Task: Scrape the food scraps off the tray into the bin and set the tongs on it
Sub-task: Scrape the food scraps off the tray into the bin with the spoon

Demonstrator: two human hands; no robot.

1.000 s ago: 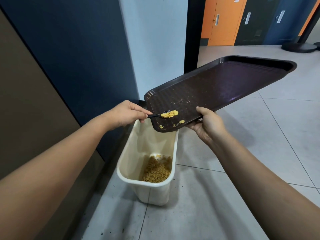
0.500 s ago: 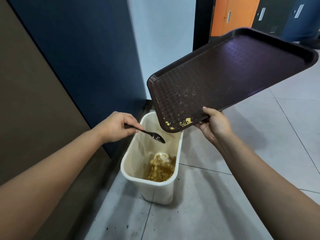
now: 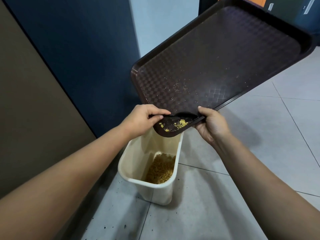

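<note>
A person tips a dark brown tray steeply over a cream bin on the tiled floor, its low corner just above the bin's mouth. Half a second earlier the left hand held its dark utensil clear of the tray, out over the bin; now the hand is back at the tray's lower edge, its grip curled round the handle and the blade laid across the surface just above the last yellow scraps. The right hand grips the near rim, thumb on top, fingers underneath. The large clump seen a second ago is gone from the tray, and brownish waste lies at the bottom of the bin. What remains is a small cluster of crumbs by the low corner and a dusting of specks higher up. Scraping looks nearly finished; one or two more short strokes should clear it. The utensil has yet to be set on the tray.
</note>
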